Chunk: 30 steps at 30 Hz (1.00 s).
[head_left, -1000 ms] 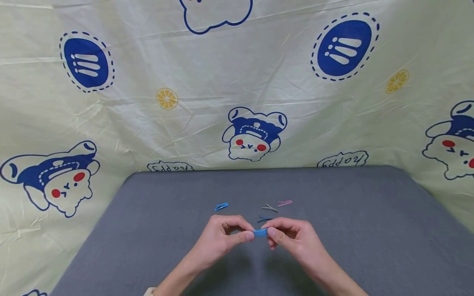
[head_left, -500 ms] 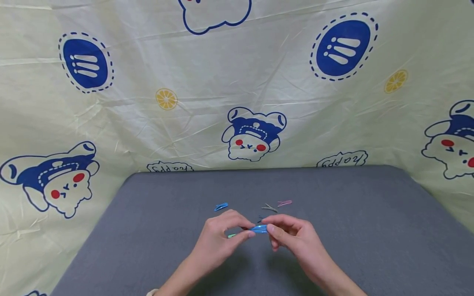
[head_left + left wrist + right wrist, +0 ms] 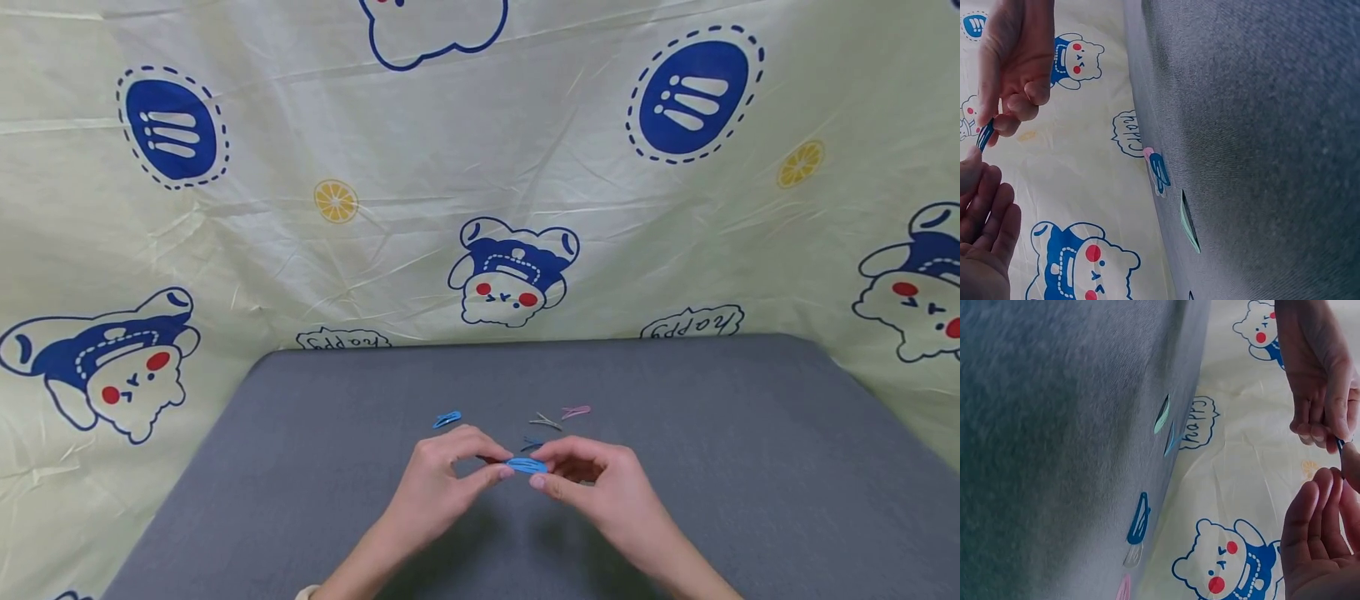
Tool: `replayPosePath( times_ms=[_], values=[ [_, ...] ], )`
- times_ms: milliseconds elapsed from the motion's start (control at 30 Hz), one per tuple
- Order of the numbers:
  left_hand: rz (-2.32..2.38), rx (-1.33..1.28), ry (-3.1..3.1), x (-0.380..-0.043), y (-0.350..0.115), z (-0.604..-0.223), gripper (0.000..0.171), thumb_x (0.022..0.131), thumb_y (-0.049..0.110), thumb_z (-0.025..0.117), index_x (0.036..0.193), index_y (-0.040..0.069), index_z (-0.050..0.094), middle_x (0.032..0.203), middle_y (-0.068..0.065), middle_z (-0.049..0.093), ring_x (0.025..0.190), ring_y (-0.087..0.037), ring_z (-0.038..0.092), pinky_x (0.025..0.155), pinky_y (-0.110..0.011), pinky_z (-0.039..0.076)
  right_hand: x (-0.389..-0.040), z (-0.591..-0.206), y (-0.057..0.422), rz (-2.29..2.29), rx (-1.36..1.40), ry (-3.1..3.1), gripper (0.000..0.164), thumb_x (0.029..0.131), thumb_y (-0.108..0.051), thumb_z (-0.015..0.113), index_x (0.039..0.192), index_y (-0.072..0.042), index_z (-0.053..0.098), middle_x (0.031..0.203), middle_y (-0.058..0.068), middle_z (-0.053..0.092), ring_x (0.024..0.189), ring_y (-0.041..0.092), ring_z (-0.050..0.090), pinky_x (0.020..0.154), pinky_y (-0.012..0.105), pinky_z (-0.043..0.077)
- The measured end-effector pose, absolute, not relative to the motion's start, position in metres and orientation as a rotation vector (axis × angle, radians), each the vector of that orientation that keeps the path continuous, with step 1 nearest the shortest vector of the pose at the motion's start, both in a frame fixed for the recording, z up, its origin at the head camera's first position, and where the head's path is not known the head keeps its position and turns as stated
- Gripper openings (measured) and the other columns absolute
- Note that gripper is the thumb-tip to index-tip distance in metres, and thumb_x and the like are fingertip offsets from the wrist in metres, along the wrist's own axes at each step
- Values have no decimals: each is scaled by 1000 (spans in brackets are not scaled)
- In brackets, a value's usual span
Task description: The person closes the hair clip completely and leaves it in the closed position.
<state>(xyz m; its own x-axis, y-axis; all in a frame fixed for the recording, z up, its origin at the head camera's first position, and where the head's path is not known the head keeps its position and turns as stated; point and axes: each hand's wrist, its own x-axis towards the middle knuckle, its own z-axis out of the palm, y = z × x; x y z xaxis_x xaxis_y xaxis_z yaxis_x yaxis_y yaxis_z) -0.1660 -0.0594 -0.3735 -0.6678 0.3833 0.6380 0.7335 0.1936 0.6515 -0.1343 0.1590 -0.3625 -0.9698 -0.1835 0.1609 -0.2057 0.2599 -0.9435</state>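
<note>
A blue snap hair clip [image 3: 527, 465] is held up over the table between both hands. My left hand [image 3: 450, 475] pinches its left end between thumb and forefinger. At the other end, the thumb and forefinger of my right hand [image 3: 600, 475] hold it from below and above. In the left wrist view the same hair clip [image 3: 985, 135] spans the two hands' fingertips. Just beyond the right fingertips lies a dark blue hair clip [image 3: 532, 443], partly covered by that hand. A pale green hair clip [image 3: 1189, 222] lies on the table, hidden behind my left hand in the head view.
Farther back on the grey table [image 3: 337, 400] lie a light blue hair clip [image 3: 447, 419] to the left, a greyish hair clip [image 3: 545, 422] and a pink hair clip [image 3: 576, 412]. A printed cloth [image 3: 405, 275] hangs behind the table's far edge.
The blue hair clip has turned between the hands so that its broad face shows. My right thumb has shifted slightly left and down along it, and the left hand has risen a little.
</note>
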Motion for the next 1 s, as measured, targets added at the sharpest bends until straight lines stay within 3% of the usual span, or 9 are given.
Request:
replayPosePath(
  times_ms=[167, 333, 767, 1000],
  values=[
    [-1475, -1037, -2186, -167, -61, -373, 9, 83, 20, 79, 91, 18, 76, 86, 13, 68, 82, -6, 63, 74, -27, 52, -133, -361, 157, 1712, 359, -2538, 21, 81, -33, 81, 97, -22, 74, 87, -3, 69, 74, 19, 65, 66, 31, 54],
    [-1493, -1049, -2253, -169, -63, -373, 8, 85, 24, 77, 92, 20, 76, 87, 15, 67, 82, -5, 62, 74, -27, 52, -132, -362, 157, 1663, 336, -2533, 16, 81, -28, 82, 95, -25, 74, 87, -6, 68, 74, 17, 64, 66, 30, 53],
    [-1481, -1151, -2411, -180, -67, -374, 12, 85, 7, 77, 93, 16, 75, 87, 13, 66, 85, -5, 62, 78, -31, 54, -141, -369, 163, 1424, 503, -2592, 16, 82, -20, 81, 93, -30, 74, 83, -12, 64, 72, 11, 60, 66, 29, 52],
    [-1427, -1274, -2490, -192, -66, -376, 8, 87, 10, 76, 93, 14, 74, 88, 12, 65, 85, -3, 61, 79, -34, 54, -147, -375, 170, 1333, 586, -2633, 15, 83, -21, 80, 94, -29, 74, 83, -15, 64, 72, 7, 60, 69, 28, 52]
  ],
)
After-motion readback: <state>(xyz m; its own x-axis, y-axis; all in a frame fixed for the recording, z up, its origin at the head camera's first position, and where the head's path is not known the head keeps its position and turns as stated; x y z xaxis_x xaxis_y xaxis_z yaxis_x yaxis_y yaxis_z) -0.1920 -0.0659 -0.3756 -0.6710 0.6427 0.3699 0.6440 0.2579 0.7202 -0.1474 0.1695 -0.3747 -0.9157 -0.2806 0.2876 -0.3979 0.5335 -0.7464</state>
